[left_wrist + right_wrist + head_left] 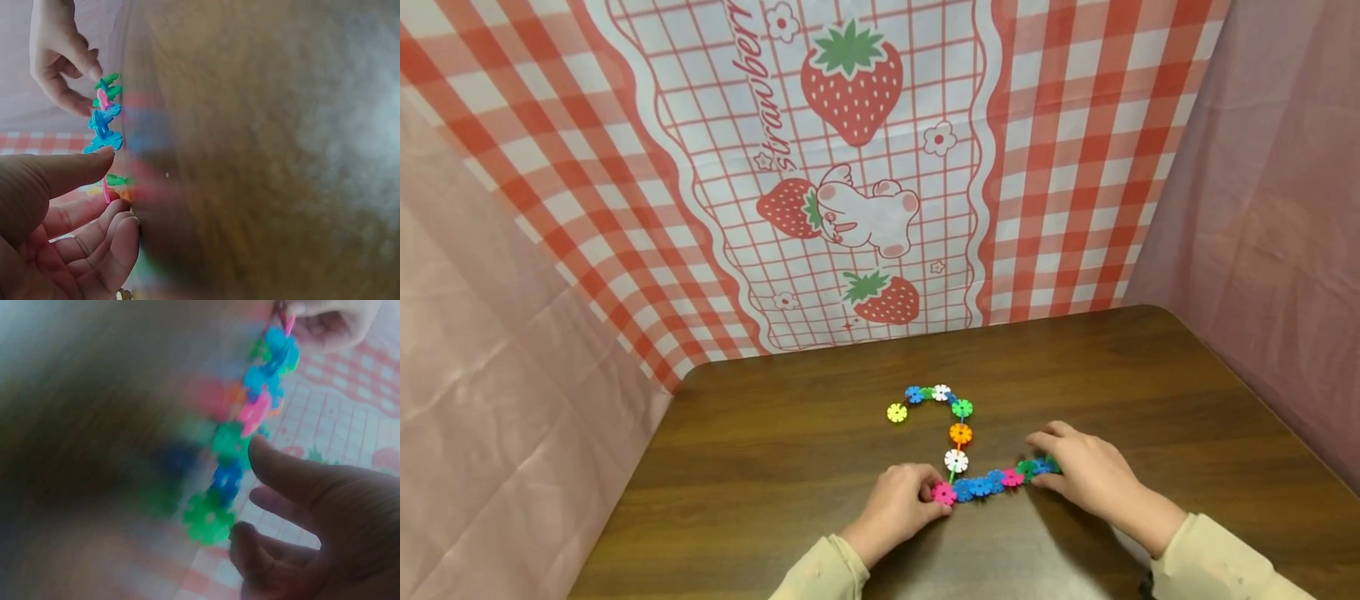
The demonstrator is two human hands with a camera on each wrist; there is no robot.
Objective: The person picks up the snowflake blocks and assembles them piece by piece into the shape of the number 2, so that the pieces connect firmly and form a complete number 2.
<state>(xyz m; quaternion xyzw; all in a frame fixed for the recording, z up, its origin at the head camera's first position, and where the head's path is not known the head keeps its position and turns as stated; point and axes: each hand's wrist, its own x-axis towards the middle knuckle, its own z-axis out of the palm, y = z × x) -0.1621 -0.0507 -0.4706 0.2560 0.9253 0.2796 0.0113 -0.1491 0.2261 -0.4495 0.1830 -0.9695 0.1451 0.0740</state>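
A chain of notched plastic snowflake discs lies on the table, shaped like a 2. Its hook runs from a yellow disc [897, 412] past a green disc [962, 407] and an orange disc [960, 433] to a white disc [956, 461]. At the corner, my left hand [901, 504] pinches the pink disc [943, 493] between thumb and fingers. From there a row of blue discs [979, 487] leads right to a bright green end disc [208, 519]. My right hand [1093, 475] is around that end, thumb and fingers apart, the thumb close against a darker green disc [231, 440].
The brown wooden table [775, 450] reflects light. Behind it hangs a red-and-white checked strawberry cloth [1045, 208]. Pale pink curtains hang at the left [512, 350] and right [1255, 233].
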